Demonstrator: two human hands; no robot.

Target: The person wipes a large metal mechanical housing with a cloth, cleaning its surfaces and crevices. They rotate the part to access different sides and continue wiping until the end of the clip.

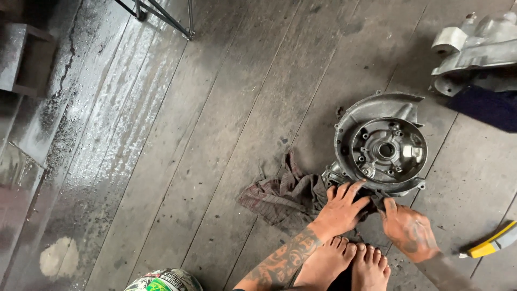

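A round grey metal engine casing (383, 145) lies on the dark wooden floor, its open side up. A dirty brown rag (280, 195) is spread beside it, partly tucked under its near edge. My left hand (342, 207) lies flat on the rag, fingers touching the casing's lower rim. My right hand (409, 229) grips the rag's edge just below the casing. My two bare feet (350, 264) rest between my forearms.
Another grey metal casing (474, 46) sits on dark blue cloth (487, 108) at the top right. A yellow-handled tool (493, 243) lies at the right edge. Metal stand legs (161, 16) are at the top; a sticker-covered helmet (164, 281) is at the bottom.
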